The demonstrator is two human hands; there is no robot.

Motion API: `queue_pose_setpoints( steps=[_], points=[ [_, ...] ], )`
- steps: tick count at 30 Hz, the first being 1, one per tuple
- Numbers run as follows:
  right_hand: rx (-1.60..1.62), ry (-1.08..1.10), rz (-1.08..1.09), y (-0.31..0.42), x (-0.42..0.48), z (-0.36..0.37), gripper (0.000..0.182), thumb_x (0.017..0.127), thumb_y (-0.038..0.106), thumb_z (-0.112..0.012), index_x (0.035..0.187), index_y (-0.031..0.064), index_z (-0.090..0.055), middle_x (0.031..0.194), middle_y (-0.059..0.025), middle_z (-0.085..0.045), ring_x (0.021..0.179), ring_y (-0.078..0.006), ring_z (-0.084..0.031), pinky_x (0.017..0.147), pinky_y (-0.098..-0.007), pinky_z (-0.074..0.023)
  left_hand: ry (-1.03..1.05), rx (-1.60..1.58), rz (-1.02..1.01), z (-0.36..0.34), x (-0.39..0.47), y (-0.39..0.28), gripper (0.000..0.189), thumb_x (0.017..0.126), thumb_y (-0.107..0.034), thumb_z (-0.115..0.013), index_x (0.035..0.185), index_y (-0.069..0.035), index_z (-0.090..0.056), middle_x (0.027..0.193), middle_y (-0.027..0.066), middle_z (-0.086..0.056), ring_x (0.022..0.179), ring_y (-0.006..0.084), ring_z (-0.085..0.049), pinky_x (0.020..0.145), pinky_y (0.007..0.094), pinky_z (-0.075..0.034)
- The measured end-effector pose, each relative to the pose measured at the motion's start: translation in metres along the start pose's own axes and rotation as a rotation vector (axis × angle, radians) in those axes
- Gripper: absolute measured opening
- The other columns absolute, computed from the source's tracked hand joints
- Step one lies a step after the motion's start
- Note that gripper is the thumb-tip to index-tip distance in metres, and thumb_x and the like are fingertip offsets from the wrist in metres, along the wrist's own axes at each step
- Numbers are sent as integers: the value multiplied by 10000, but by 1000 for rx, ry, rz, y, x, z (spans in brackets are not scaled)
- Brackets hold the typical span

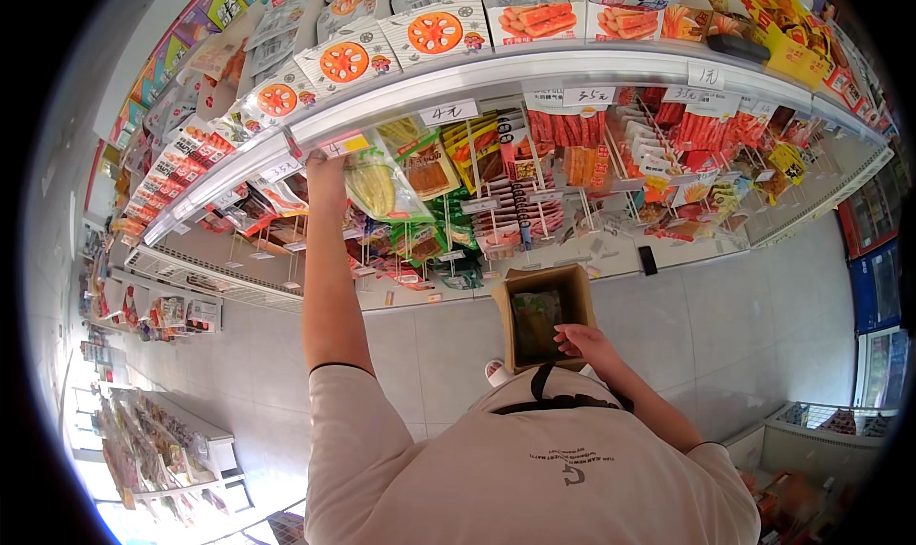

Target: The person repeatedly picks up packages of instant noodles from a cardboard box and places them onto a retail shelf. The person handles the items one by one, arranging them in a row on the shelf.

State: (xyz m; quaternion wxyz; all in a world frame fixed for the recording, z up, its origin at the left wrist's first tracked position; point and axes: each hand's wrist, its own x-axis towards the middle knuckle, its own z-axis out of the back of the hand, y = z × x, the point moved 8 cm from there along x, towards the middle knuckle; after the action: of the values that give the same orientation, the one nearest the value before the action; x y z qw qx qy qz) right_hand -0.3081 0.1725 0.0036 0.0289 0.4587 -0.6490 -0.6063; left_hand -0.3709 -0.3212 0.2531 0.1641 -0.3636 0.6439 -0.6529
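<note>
My left hand [327, 169] reaches up to the shelf's front rail, its fingers partly hidden behind a yellow and white price tag [345, 146]. Just right of it hangs a clear, green-edged snack packet [379, 187] with pale green food inside; whether my fingers grip it or a hook, I cannot tell. My right hand [578, 341] is over the near right part of an open cardboard box [509, 323], fingers loosely bent and apart, with nothing seen in them. Inside the box lie green-edged clear packets [535, 319].
Boxed snacks [433, 33] line the upper shelf. Below, hooks carry many packets, among them red meat-stick packs [565, 126]. A black phone-like object [647, 260] lies on the base shelf's edge. Another snack rack [154, 445] stands at lower left, and a wire-edged bin [823, 427] at lower right.
</note>
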Motion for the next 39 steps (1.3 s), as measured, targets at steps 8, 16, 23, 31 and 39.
queue_pose_setpoints(
  steps=[8, 16, 23, 31, 39],
  points=[
    [-16, 3, -4, 0, 1, 0, 322, 935, 280, -461, 1167, 79, -562, 996, -30, -596, 863, -116, -541, 793, -262, -445, -13, -15, -80, -6, -2, -2, 331, 800, -80, -611, 1108, -1, -521, 1014, 47, -588, 899, 124, -539, 809, 271, -416],
    [0, 1, 8, -3, 1, 4, 326, 936, 291, -462, 1164, 80, -559, 1000, -32, -595, 865, -116, -539, 796, -263, -443, 18, 198, -112, -7, 5, 10, 332, 817, -81, -578, 1135, -14, -506, 1071, 68, -564, 943, 138, -524, 826, 294, -417],
    [6, -31, 15, -4, -3, 7, 314, 935, 290, -466, 1138, 72, -564, 974, -29, -587, 852, -112, -534, 785, -262, -442, 73, 226, -153, -6, 28, 40, 311, 832, -124, -577, 1134, -84, -513, 974, 40, -564, 877, 165, -551, 741, 309, -458],
    [16, -68, -11, -20, -12, 11, 310, 934, 280, -467, 1131, 58, -556, 963, -32, -585, 818, -92, -534, 746, -224, -448, -191, 263, 67, -11, 71, 71, 350, 823, -170, -593, 1149, -86, -497, 972, 39, -562, 854, 153, -553, 698, 294, -456],
    [-55, -111, -112, -53, 10, 18, 311, 920, 281, -480, 1112, 50, -560, 934, -26, -590, 786, -88, -535, 722, -230, -455, 73, 295, 344, -34, -16, 137, 338, 815, -216, -593, 1098, -53, -506, 918, 33, -557, 796, 115, -533, 652, 279, -441]
  ],
)
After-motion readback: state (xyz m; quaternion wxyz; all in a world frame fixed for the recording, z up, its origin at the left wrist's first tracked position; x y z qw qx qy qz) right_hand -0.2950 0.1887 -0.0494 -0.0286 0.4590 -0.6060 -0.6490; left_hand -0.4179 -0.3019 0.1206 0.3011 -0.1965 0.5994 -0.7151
